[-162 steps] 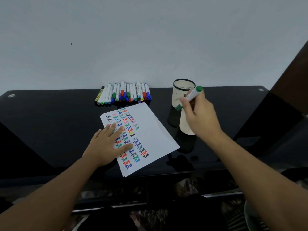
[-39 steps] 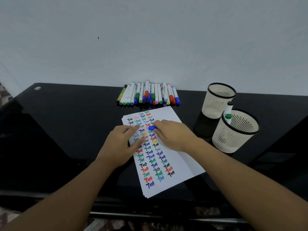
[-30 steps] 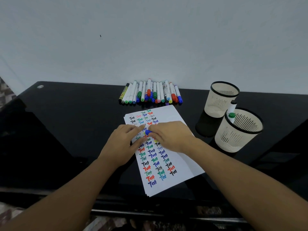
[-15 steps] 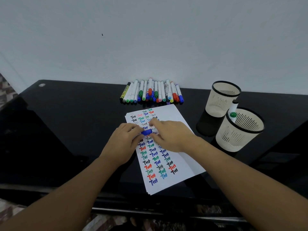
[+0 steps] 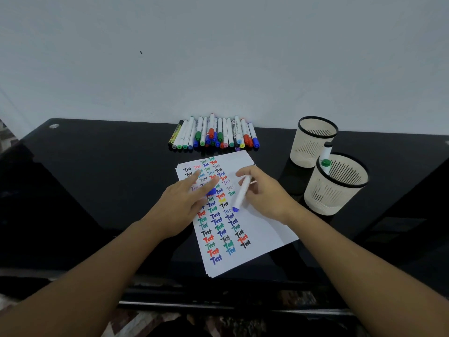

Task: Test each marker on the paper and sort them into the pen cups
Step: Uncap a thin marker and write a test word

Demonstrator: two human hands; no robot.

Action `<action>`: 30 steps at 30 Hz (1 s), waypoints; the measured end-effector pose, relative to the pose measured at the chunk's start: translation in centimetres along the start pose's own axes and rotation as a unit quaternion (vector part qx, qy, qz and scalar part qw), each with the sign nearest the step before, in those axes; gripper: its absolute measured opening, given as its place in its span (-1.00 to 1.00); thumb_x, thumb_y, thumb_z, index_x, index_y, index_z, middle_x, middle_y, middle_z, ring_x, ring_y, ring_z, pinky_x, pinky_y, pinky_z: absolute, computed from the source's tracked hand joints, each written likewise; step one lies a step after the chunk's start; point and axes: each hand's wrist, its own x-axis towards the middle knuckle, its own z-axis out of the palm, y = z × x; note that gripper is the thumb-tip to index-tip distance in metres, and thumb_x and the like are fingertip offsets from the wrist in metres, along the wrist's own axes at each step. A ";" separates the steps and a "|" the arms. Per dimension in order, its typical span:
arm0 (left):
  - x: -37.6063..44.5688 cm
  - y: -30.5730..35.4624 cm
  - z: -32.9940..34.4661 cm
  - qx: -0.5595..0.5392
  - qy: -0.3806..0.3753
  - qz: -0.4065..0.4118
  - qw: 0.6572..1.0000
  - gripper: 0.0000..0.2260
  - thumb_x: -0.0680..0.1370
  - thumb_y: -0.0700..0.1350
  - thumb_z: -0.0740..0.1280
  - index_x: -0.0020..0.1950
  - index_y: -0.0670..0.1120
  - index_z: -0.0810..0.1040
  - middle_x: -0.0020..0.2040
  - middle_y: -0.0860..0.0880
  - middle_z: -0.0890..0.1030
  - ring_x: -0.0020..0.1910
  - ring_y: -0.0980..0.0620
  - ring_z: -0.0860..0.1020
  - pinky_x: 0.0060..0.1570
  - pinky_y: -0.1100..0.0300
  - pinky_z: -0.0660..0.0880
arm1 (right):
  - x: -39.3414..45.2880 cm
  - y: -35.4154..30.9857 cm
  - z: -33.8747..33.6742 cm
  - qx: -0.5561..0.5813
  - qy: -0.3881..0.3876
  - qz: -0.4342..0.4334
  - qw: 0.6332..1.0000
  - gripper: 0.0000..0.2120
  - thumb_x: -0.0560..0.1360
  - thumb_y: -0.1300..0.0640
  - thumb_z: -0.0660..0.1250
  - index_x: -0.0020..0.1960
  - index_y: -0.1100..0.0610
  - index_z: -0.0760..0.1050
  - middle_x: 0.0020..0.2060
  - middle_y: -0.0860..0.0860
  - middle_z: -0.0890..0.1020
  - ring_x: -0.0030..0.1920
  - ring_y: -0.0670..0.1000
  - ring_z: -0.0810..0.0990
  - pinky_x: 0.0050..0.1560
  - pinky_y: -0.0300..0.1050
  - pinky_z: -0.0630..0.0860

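Note:
My right hand [image 5: 264, 195] grips an uncapped white marker [image 5: 241, 192], its blue tip pointing down just above the paper [image 5: 264, 229]. My left hand [image 5: 181, 203] lies on the sheet's left side, fingers stretched forward, and pinches the blue cap [image 5: 211, 190]. Columns of coloured "Test" words fill the paper. A row of several capped markers [image 5: 213, 135] lies at the table's back edge. Two cream mesh pen cups stand on the right: the far cup [image 5: 313, 139] shows no markers, and the near cup [image 5: 340, 188] holds two markers, one of which is green-capped [image 5: 325, 164].
Everything sits on a glossy black table [image 5: 97, 178] against a plain white wall. The near table edge runs below the paper's lower corner. Patterned floor shows beneath.
The blue cap has come off the marker and stays in my left hand. My right hand has drawn the marker away to the right and turned its tip down toward the paper.

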 end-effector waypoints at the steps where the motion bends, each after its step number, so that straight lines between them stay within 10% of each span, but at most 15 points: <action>1: 0.3 0.0 0.0 0.015 -0.011 0.013 1.000 -0.49 0.72 0.13 0.05 0.60 0.38 -0.10 0.67 -0.04 0.00 0.62 -0.05 0.07 0.56 -0.03 0.09 | -0.2 0.2 0.2 -0.007 0.017 -0.006 1.000 -0.63 0.63 0.33 0.31 0.28 -0.09 0.44 0.06 -0.14 0.55 0.04 -0.08 0.59 0.05 -0.26 0.54; 9: -0.1 -0.3 1.7 0.012 0.017 0.031 0.999 -0.52 0.65 0.25 -0.19 0.60 0.38 0.02 0.62 0.05 0.24 0.60 0.00 0.17 0.55 -0.04 0.15 | -0.9 0.4 1.8 0.093 0.105 -0.015 0.990 -0.79 0.68 -0.19 0.20 0.19 -0.14 0.51 -0.17 0.01 0.59 -0.15 0.00 0.55 0.02 0.04 0.57; 19: 0.2 0.4 1.2 -0.025 0.047 -0.005 0.999 -0.48 0.70 0.20 0.03 0.65 0.23 -0.04 0.57 0.12 0.32 0.57 0.11 0.20 0.54 0.10 0.10 | -1.4 1.2 2.8 0.109 0.141 0.047 0.983 -0.68 0.58 -0.17 0.41 -0.01 0.10 0.63 -0.19 0.11 0.66 -0.19 0.03 0.62 -0.02 0.21 0.59; 30: 0.4 0.0 1.7 -0.028 0.059 -0.036 0.997 -0.47 0.68 0.22 0.09 0.63 0.08 0.22 0.55 0.09 0.37 0.56 0.09 0.24 0.55 0.04 0.18 | -1.6 1.1 2.7 0.104 0.112 0.001 0.988 -0.91 0.59 -0.04 0.44 0.06 -0.07 0.60 -0.06 -0.01 0.66 -0.02 0.06 0.63 0.09 0.19 0.60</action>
